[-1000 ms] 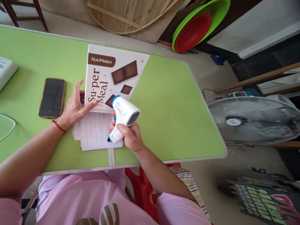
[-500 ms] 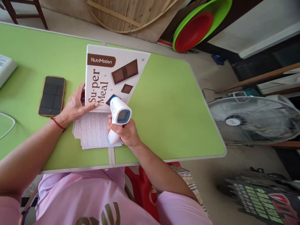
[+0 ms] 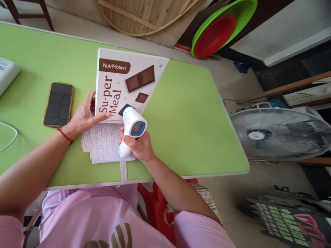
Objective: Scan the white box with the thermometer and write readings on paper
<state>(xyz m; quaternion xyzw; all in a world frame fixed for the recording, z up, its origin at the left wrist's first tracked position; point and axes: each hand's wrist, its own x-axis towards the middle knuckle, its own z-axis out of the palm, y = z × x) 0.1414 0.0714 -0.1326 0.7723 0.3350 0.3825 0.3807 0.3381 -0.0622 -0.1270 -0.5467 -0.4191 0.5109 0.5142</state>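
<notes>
My left hand [image 3: 85, 112] grips the lower left edge of a white box [image 3: 139, 98], thumb on its front and fingers behind it. The box is printed "NutriMotion Su-per Meal" with brown chocolate pieces, and it is tilted up from the table. In my right hand [image 3: 141, 144] is a white and blue infrared thermometer [image 3: 133, 120], held by its handle. Its nose points at the box's lower part, and its small screen faces me; no reading can be made out. Beneath both lie sheets of handwritten paper [image 3: 103, 148], partly covered by the box and my right hand.
A phone [image 3: 59, 104] lies on the green table [image 3: 186, 137] left of my left hand. Farther left are a white device [image 3: 7, 74] and a white cable [image 3: 12, 137]. Beyond the table's right end stands a fan [image 3: 279, 134]; green and red basins [image 3: 214, 36] lean behind.
The box and my left hand appear shifted very slightly right, as the whole view moves a little. Both hands keep their holds, and the thermometer still points at the box.
</notes>
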